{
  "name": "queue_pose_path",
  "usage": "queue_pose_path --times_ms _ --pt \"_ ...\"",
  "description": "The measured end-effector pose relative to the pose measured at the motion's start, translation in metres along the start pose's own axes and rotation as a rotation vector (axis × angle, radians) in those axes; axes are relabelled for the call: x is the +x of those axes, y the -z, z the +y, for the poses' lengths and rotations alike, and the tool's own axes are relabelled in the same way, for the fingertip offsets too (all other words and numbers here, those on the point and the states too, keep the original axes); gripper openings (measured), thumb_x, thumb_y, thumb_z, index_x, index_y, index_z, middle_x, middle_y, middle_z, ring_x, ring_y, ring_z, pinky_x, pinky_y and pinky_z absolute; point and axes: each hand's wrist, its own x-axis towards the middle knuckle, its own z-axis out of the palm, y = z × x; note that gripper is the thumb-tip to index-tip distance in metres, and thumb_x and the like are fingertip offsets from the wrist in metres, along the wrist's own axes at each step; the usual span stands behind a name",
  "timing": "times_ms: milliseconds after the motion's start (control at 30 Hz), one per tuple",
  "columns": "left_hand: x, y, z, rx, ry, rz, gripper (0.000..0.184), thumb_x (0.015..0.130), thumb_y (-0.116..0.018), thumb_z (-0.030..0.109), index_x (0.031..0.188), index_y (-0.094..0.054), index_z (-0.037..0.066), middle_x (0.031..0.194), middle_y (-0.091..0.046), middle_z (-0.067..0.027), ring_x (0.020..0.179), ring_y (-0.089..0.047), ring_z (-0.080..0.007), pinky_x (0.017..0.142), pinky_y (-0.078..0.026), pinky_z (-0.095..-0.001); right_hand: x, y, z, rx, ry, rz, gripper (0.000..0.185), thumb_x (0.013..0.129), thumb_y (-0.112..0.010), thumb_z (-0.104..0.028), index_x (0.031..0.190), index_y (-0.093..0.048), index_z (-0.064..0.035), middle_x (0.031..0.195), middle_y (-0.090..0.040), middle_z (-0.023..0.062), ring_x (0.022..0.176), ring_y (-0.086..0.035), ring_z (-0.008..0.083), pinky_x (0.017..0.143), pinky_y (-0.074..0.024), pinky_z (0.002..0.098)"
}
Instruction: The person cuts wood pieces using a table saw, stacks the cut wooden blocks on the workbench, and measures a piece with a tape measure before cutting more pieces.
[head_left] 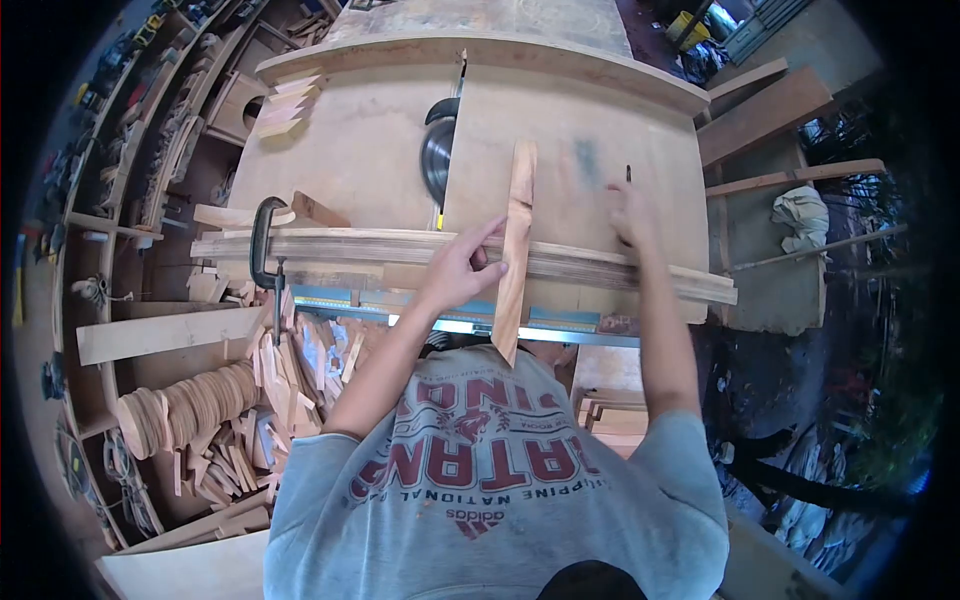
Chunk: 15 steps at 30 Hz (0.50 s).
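A narrow wooden piece [517, 240] with a slanted near end lies across the long layered wooden fence [580, 262]. My left hand [463, 268] is at its left edge, thumb and fingers pressed against it. Farther right, my right hand [632, 212] is over the table beyond the fence, its fingers curled and slightly blurred. A thin dark object [628, 173] shows at its fingertips; its lower part is hidden. To the left of the wooden piece, a circular saw blade [437, 160] rises through a slot in the plywood table [370, 120].
A black clamp [262, 245] grips the fence's left end. Small wood blocks [288, 108] lie at the table's far left. Offcuts [235, 465] and stacked curved pieces [185, 408] fill the lower left. Boards [765, 115] and a pale cloth [800, 215] are at the right.
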Motion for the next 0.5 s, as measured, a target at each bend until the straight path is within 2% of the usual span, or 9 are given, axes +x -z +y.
queue_pose_path --times_ms 67,133,200,267,300,367,400,433,500 --pt "0.002 -0.005 -0.007 -0.025 -0.099 0.023 0.067 0.087 -0.08 0.019 0.152 -0.062 0.019 0.122 -0.075 -0.0073 0.083 -0.06 -0.0148 0.079 -0.054 -0.033 0.006 0.006 0.053 -0.467 -0.14 -0.21 0.053 0.079 -0.076 -0.017 0.13 -0.071 -0.0049 0.12 -0.075 0.0228 0.116 -0.07 0.0399 0.1 -0.0569 0.0471" --pt "0.003 -0.01 -0.006 -0.058 -0.202 0.048 0.061 0.09 -0.078 0.014 0.149 -0.065 0.019 0.122 -0.074 -0.0069 0.087 -0.059 -0.0122 0.079 -0.053 -0.0315 0.0 0.015 0.05 -0.512 -0.129 -0.274 0.06 0.076 -0.077 -0.019 0.133 -0.069 -0.0043 0.121 -0.074 0.0235 0.114 -0.071 0.0394 0.099 -0.0571 0.0454" --pt "0.0 -0.015 -0.004 -0.089 -0.264 0.139 0.047 0.088 -0.074 0.009 0.135 -0.074 0.016 0.127 -0.073 -0.0073 0.096 -0.063 -0.015 0.083 -0.055 -0.0334 -0.001 0.014 0.059 -0.558 -0.113 -0.347 0.066 0.073 -0.078 -0.021 0.136 -0.067 -0.0037 0.121 -0.074 0.0241 0.112 -0.072 0.0389 0.097 -0.0573 0.0438" --pt "-0.002 -0.018 -0.001 0.029 -0.408 0.197 0.038 0.086 -0.07 0.004 0.121 -0.079 0.013 0.129 -0.074 -0.0073 0.102 -0.067 -0.0191 0.085 -0.056 -0.0352 0.001 -0.005 0.097 0.018 -0.094 -0.188 0.071 0.073 -0.075 -0.018 0.142 -0.064 -0.0043 0.12 -0.076 0.0165 0.108 -0.073 0.0318 0.095 -0.0568 0.0399" --pt "-0.002 -0.019 0.001 0.16 -0.534 0.218 0.033 0.084 -0.067 0.001 0.112 -0.081 0.011 0.13 -0.074 -0.0072 0.104 -0.07 -0.0222 0.085 -0.056 -0.0363 -0.004 0.006 0.077 0.02 -0.09 -0.193 0.071 0.073 -0.075 -0.018 0.142 -0.064 -0.0043 0.12 -0.076 0.0165 0.108 -0.073 0.0318 0.095 -0.0568 0.0399" --pt "-0.002 -0.027 -0.001 0.154 -0.565 0.192 0.031 0.082 -0.065 -0.001 0.107 -0.081 0.009 0.129 -0.074 -0.0067 0.102 -0.07 -0.0245 0.083 -0.056 -0.0368 -0.039 0.059 -0.022 0.638 -0.192 -0.457 0.07 0.073 -0.072 -0.013 0.142 -0.064 -0.0035 0.117 -0.074 0.0091 0.106 -0.07 0.025 0.096 -0.0548 0.0366" --pt "-0.003 -0.03 -0.001 0.147 -0.599 0.163 0.029 0.08 -0.063 -0.002 0.101 -0.081 0.007 0.129 -0.075 -0.0062 0.1 -0.071 -0.0268 0.082 -0.057 -0.0373 -0.059 0.067 -0.055 0.665 -0.071 -0.478 0.068 0.074 -0.072 -0.013 0.141 -0.064 -0.0036 0.117 -0.072 0.0066 0.107 -0.068 0.0231 0.097 -0.054 0.0363" --pt "-0.004 -0.032 0.003 0.093 -0.581 0.162 0.026 0.086 -0.065 0.0 0.107 -0.079 0.007 0.121 -0.076 -0.0069 0.087 -0.07 -0.0249 0.078 -0.056 -0.0356 -0.078 0.07 -0.084 0.691 0.05 -0.497 0.067 0.074 -0.071 -0.012 0.14 -0.064 -0.0038 0.117 -0.071 0.0042 0.108 -0.066 0.0212 0.099 -0.0532 0.036" --pt "-0.011 -0.026 0.012 -0.023 -0.445 0.089 0.023 0.09 -0.068 0.004 0.11 -0.078 0.006 0.116 -0.075 -0.0062 0.084 -0.067 -0.0217 0.076 -0.055 -0.0335 -0.108 0.07 -0.134 0.558 0.12 -0.511 0.066 0.072 -0.072 -0.014 0.136 -0.064 -0.0036 0.12 -0.071 0.0083 0.111 -0.068 0.0232 0.1 -0.0525 0.0363"
